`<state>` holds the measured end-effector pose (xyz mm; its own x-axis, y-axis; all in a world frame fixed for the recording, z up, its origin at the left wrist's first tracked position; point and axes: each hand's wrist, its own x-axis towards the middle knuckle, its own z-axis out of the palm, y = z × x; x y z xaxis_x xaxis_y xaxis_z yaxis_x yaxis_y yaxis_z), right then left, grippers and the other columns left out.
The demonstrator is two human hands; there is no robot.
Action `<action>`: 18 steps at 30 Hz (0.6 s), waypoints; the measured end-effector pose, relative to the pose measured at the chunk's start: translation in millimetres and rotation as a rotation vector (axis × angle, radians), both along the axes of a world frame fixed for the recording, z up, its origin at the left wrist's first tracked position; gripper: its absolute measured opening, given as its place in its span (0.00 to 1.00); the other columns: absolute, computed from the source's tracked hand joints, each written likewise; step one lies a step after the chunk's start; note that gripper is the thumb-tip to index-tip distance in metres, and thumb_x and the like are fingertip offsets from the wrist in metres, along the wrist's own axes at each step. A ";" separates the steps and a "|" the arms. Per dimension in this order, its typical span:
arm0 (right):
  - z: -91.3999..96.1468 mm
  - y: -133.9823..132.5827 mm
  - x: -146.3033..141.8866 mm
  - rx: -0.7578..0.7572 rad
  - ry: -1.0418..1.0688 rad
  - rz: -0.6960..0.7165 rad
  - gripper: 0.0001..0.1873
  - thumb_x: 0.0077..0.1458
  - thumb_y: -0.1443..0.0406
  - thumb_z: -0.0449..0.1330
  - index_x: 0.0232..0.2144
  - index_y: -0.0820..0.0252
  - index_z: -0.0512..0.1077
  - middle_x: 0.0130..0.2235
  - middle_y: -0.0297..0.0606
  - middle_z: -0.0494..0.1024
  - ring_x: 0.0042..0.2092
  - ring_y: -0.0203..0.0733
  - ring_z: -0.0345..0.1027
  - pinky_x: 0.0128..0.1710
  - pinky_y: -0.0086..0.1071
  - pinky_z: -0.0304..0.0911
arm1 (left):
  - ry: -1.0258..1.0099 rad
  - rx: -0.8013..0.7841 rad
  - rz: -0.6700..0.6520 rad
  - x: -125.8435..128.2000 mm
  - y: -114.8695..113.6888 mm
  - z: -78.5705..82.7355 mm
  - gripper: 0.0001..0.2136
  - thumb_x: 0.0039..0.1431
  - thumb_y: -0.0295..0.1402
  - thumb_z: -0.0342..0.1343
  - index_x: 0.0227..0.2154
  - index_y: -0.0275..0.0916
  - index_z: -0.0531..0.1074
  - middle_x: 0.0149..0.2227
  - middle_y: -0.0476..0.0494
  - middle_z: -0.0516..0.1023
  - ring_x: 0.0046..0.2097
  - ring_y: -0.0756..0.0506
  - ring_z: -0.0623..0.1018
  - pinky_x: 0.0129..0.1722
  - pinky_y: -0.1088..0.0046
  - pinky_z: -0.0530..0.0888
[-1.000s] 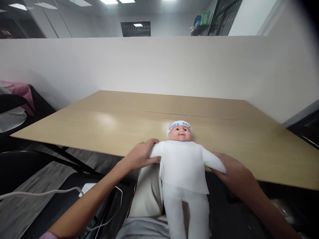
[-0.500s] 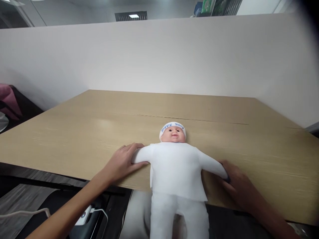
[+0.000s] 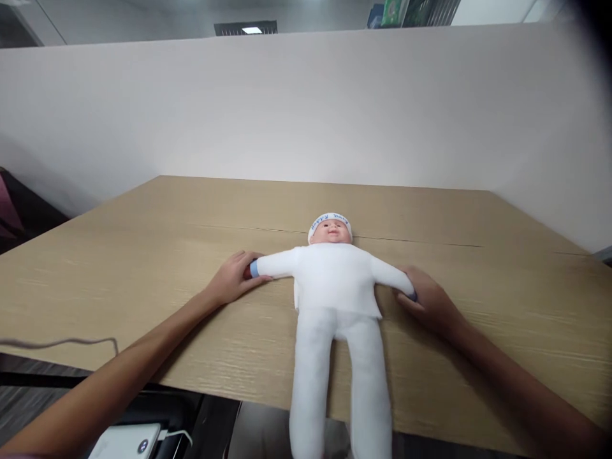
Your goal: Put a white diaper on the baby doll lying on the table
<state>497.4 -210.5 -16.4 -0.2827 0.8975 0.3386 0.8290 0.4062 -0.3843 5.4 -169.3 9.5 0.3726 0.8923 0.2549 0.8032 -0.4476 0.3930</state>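
A baby doll in white clothes lies face up on the wooden table, its legs reaching past the near edge. A white headband with blue lettering goes round its head. My left hand grips the doll's arm on the left at the blue cuff, fingers over it and thumb below. The doll's other arm ends in my right hand, closed round the cuff, which is mostly hidden.
A white partition rises behind the table. A cable runs across the left near corner. Below the edge, a white device with a plugged-in cord lies on a dark surface. A dark and pink item is at far left.
The doll has moved farther onto the table, away from me, with both hands still on its arms. More of its legs and its left-side blue cuff now show.
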 end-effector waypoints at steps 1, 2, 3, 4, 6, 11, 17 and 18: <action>-0.1 13.7 -1.2 0.015 -0.004 -0.016 0.18 0.58 0.58 0.56 0.49 0.57 0.72 0.45 0.45 0.79 0.45 0.55 0.73 0.46 0.44 0.67 | 0.002 0.008 0.014 2.7 12.0 -0.2 0.27 0.62 0.57 0.56 0.52 0.40 0.72 0.46 0.37 0.79 0.46 0.37 0.77 0.48 0.60 0.73; -0.2 28.1 -2.7 0.029 -0.006 -0.028 0.18 0.58 0.58 0.56 0.48 0.58 0.72 0.45 0.45 0.79 0.45 0.55 0.73 0.46 0.44 0.67 | 0.002 0.016 0.024 5.6 24.6 -0.2 0.28 0.63 0.58 0.55 0.53 0.39 0.72 0.46 0.37 0.79 0.46 0.37 0.76 0.49 0.60 0.73; -0.5 43.2 -4.3 0.045 -0.003 -0.034 0.17 0.59 0.58 0.56 0.48 0.58 0.72 0.45 0.45 0.79 0.45 0.54 0.73 0.46 0.44 0.67 | 0.001 0.027 0.032 8.7 37.6 0.0 0.28 0.63 0.58 0.55 0.53 0.39 0.71 0.47 0.37 0.79 0.47 0.37 0.76 0.49 0.60 0.72; -0.8 58.5 -6.1 0.061 0.002 -0.037 0.17 0.59 0.58 0.56 0.48 0.59 0.72 0.45 0.45 0.79 0.45 0.54 0.73 0.46 0.43 0.66 | 0.000 0.041 0.038 11.9 51.0 0.1 0.28 0.64 0.57 0.54 0.54 0.38 0.71 0.48 0.36 0.79 0.47 0.37 0.76 0.49 0.61 0.72; -1.7 88.3 -10.4 0.098 0.012 -0.060 0.18 0.59 0.59 0.56 0.49 0.60 0.72 0.46 0.46 0.79 0.45 0.55 0.72 0.46 0.43 0.66 | 0.006 0.078 0.059 18.5 77.7 0.0 0.29 0.64 0.56 0.54 0.55 0.36 0.70 0.48 0.35 0.79 0.48 0.36 0.75 0.51 0.60 0.71; -5.2 136.8 -19.3 0.217 -0.035 -0.204 0.21 0.60 0.55 0.57 0.49 0.63 0.73 0.46 0.52 0.79 0.45 0.58 0.70 0.47 0.46 0.64 | 0.004 0.157 0.164 29.4 126.1 -5.1 0.28 0.66 0.53 0.53 0.57 0.34 0.69 0.49 0.34 0.78 0.50 0.36 0.73 0.56 0.59 0.66; -15.6 146.7 -7.2 0.319 -0.047 -0.269 0.27 0.65 0.48 0.55 0.54 0.62 0.74 0.49 0.52 0.79 0.48 0.58 0.68 0.49 0.47 0.61 | -0.028 0.212 0.176 23.9 140.0 -18.4 0.25 0.70 0.48 0.52 0.62 0.38 0.65 0.51 0.36 0.79 0.53 0.35 0.74 0.57 0.57 0.63; -17.2 147.8 -4.6 0.316 -0.047 -0.275 0.27 0.66 0.48 0.55 0.54 0.61 0.74 0.48 0.51 0.79 0.48 0.58 0.68 0.49 0.47 0.61 | -0.023 0.229 0.179 22.6 141.3 -20.3 0.25 0.70 0.48 0.52 0.62 0.39 0.65 0.51 0.36 0.80 0.53 0.35 0.74 0.57 0.56 0.63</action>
